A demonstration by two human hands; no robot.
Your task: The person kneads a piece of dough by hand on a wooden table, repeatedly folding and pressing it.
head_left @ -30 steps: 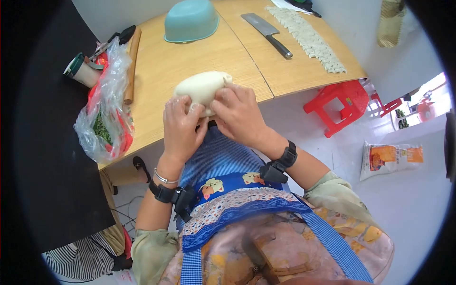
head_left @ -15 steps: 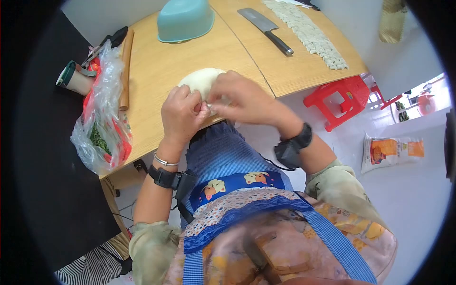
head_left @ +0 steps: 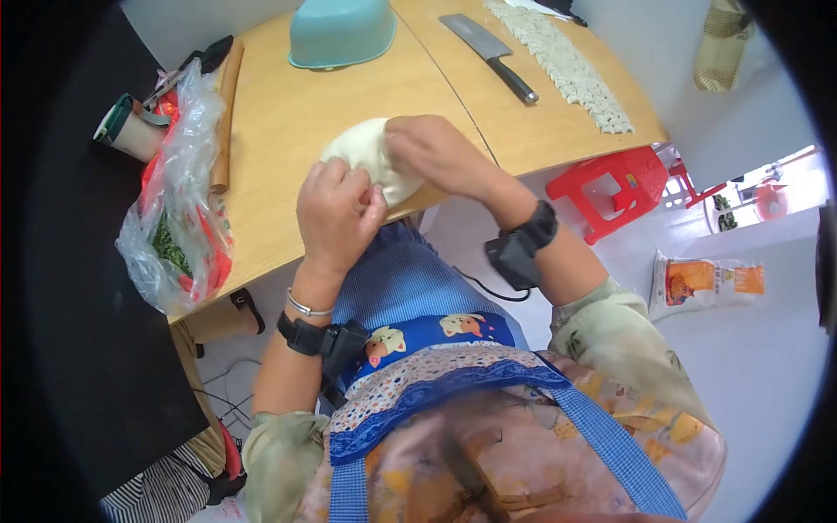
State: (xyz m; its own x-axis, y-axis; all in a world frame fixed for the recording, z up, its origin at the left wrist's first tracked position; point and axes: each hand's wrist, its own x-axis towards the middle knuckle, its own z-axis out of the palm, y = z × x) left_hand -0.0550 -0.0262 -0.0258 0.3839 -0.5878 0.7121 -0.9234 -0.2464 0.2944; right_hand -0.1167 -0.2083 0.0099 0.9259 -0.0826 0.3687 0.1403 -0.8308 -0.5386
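A round, pale piece of dough (head_left: pixel 364 146) lies at the near edge of the wooden table. My left hand (head_left: pixel 338 212) is closed at its near left side, with thumb and curled fingers pinching the dough's rim. From the right, my right hand (head_left: pixel 440 157) bends over the dough, its fingers together and curled against the right edge. The fingertips of that hand are partly hidden behind the hand itself.
A turquoise basin (head_left: pixel 340 35) and a cleaver (head_left: pixel 490 57) lie farther back, beside a long strip of dumpling-like pieces (head_left: pixel 562 65). At left are a rolling pin (head_left: pixel 226 122), a plastic bag with greens (head_left: pixel 174 235) and a mug (head_left: pixel 131 129). A red stool (head_left: pixel 615 187) stands right.
My right hand has moved up and away from my left hand, from the near edge to the dough's right side. My left hand keeps its pinch. The view has shifted slightly.
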